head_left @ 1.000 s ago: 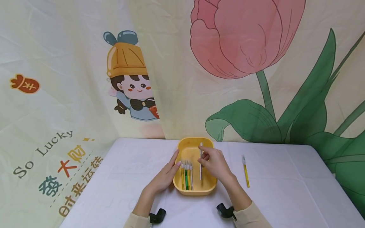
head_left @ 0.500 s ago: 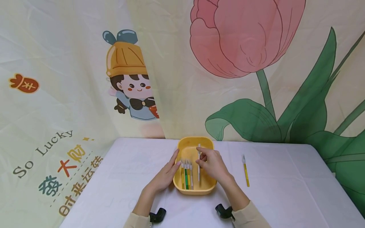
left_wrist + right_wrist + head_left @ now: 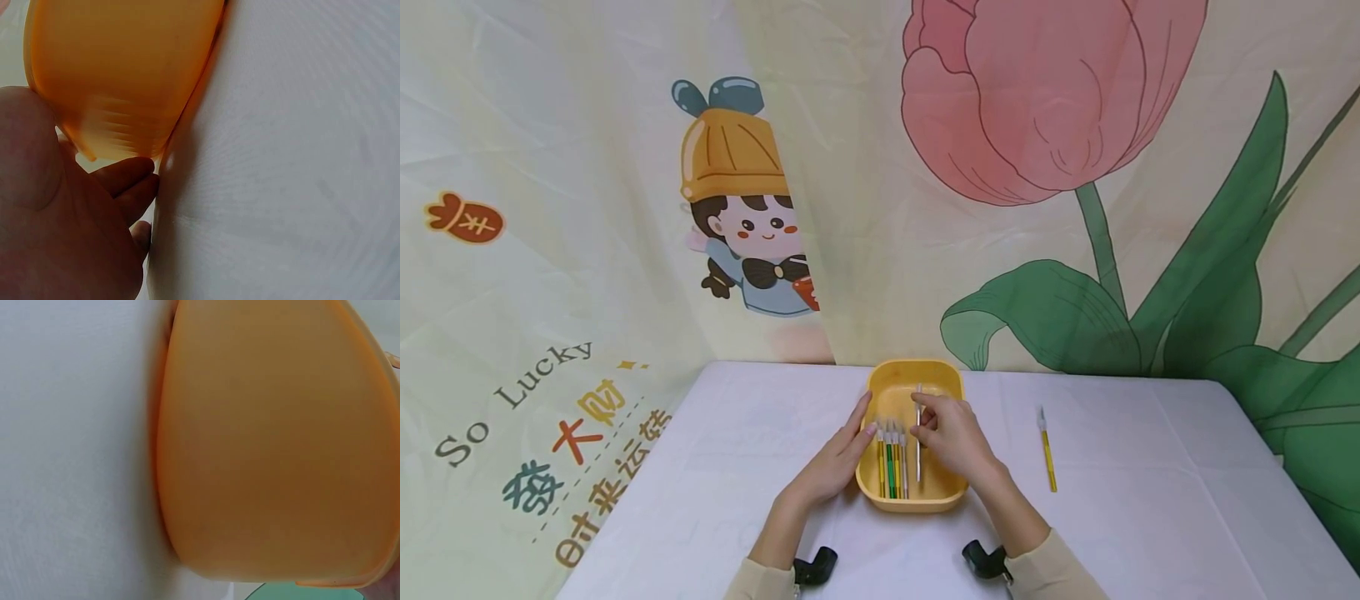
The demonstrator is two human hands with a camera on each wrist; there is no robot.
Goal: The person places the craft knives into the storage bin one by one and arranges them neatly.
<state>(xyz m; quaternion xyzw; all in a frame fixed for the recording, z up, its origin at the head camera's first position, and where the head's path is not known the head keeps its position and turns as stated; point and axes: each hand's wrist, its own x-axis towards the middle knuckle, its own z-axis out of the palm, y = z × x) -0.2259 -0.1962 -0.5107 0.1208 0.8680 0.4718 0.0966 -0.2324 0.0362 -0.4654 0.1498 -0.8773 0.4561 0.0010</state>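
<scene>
A yellow tray (image 3: 917, 506) stands on the white table. My left hand (image 3: 829, 468) holds its left wall, thumb at the rim; in the left wrist view the fingers (image 3: 128, 181) lie along the outside. Several slim pen-shaped tools (image 3: 891, 467) with yellow, green and silver bodies and pale tips lie side by side in the tray's left part. My right hand (image 3: 953, 435), over the tray's right side, pinches a silver pen-shaped tool (image 3: 918, 458) just right of that row, roughly parallel to it. Most of the right hand is out of the right wrist view, where the tray's wall (image 3: 269, 437) fills much of the frame.
One yellow pen-shaped tool (image 3: 1048, 454) with a pale tip lies on the table (image 3: 1150, 500) to the right of the tray. A printed cloth backdrop (image 3: 865, 208) hangs right behind the table's far edge. Black wrist cameras (image 3: 985, 560) sit at both sleeves.
My right hand has moved a little to the left, bringing the silver pen-shaped tool closer to the row and slightly lower in the view. The left hand and tray have stayed put.
</scene>
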